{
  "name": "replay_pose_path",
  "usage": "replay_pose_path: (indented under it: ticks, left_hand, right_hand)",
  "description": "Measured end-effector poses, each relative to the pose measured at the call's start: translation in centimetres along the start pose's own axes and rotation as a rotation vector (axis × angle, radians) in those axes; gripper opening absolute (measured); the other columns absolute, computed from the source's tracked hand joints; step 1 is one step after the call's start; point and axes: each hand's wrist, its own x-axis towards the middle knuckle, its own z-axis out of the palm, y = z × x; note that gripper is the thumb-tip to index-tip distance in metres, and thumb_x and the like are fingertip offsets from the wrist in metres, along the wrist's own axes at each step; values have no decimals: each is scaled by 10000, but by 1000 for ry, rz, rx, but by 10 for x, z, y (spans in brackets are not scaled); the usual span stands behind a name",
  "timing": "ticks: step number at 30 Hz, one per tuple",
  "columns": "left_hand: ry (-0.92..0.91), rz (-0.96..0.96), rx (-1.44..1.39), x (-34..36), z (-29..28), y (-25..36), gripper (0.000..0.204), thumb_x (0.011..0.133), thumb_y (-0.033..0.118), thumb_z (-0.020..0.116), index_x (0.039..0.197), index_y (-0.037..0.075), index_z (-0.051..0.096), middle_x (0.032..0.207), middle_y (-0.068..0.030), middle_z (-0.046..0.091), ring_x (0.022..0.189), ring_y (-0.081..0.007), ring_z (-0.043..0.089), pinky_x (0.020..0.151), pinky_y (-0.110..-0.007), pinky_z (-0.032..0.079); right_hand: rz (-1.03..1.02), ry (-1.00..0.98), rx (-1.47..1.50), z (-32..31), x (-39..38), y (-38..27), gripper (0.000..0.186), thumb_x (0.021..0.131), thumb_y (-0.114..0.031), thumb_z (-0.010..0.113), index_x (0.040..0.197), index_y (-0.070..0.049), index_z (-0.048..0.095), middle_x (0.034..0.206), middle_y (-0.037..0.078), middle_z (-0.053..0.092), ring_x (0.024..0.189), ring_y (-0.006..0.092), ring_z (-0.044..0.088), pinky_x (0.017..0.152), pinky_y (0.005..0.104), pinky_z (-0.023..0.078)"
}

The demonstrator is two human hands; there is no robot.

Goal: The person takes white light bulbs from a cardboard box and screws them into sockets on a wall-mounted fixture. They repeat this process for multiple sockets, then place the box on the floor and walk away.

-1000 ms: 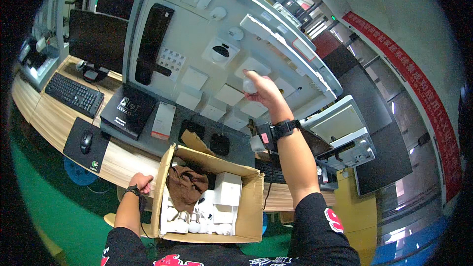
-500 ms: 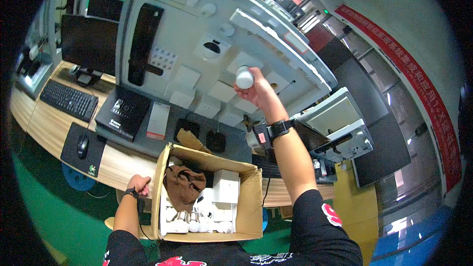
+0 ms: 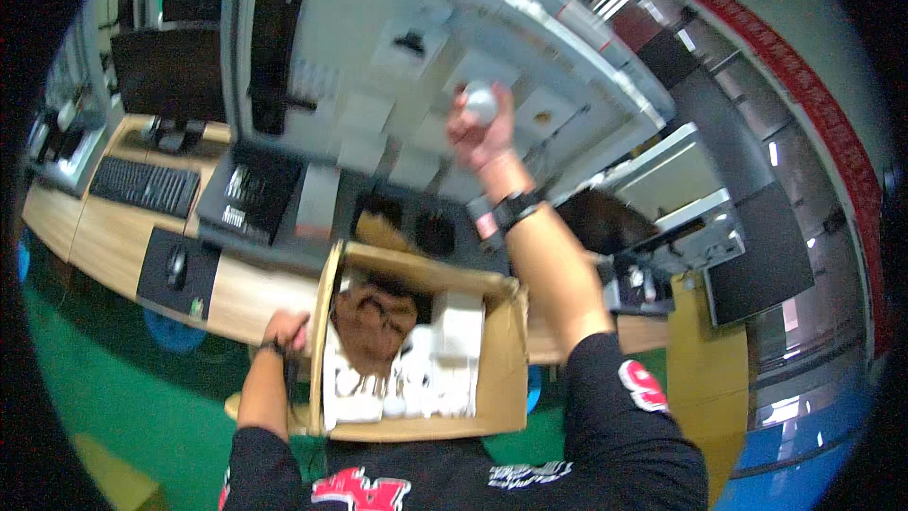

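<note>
aloft, a round white object (image 3: 481, 107) sits in the right hand (image 3: 483, 137)

largest is the pale upright board (image 3: 347, 30), which stands beyond the right fingers and spreads to both sides of them, most of it to their left. the wood-topped desk (image 3: 253, 301) runs below the right fingers, and its front edge passes close by the left ones. an open cardboard box (image 3: 505, 355) comes next: its left wall stands just right of the left hand (image 3: 287, 329), and the whole box lies nearer the body than the right fingers. a dark monitor (image 3: 168, 71) stands well left of the right fingers and beyond the left ones. a flat black box (image 3: 248, 197) rests ahead of the left fingers and a little to their left, with a black keyboard (image 3: 144, 186) farther left again. to the right of the left fingers, inside the cardboard box, a brown cloth (image 3: 374, 324) lies crumpled, with a white carton (image 3: 460, 324) to its right. the left fingers are curled in; blur hides whether they grip anything or touch the box wall. on a dark mat (image 3: 159, 289) left of them lies a dark mouse (image 3: 177, 267). last, the round white object: the right fingers and thumb are closed around it in front of the board; whether it touches the board cannot be told.
</note>
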Motion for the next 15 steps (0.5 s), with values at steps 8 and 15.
replay_pose_path:
  ticks: [8, 15]
  left_hand:
    - [47, -98, -227, 33, 8, -78, 607, 876, 450, 503, 416, 55, 537, 393, -79, 511, 317, -163, 461, 371, -288, 383]
    - [-30, -144, -271, 13, 2, -26, 453, 824, 391, 554, 535, 43, 538, 493, -71, 559, 360, -123, 493, 342, -254, 355]
  right_hand:
    - [45, 52, -1464, 37, 4, -62, 401, 910, -410, 459, 914, -34, 599, 768, 81, 623, 620, 155, 596, 546, 270, 474]
    - [203, -185, -231, 5, 10, -26, 341, 843, -343, 582, 906, -12, 531, 837, 127, 544, 583, 173, 517, 562, 277, 453]
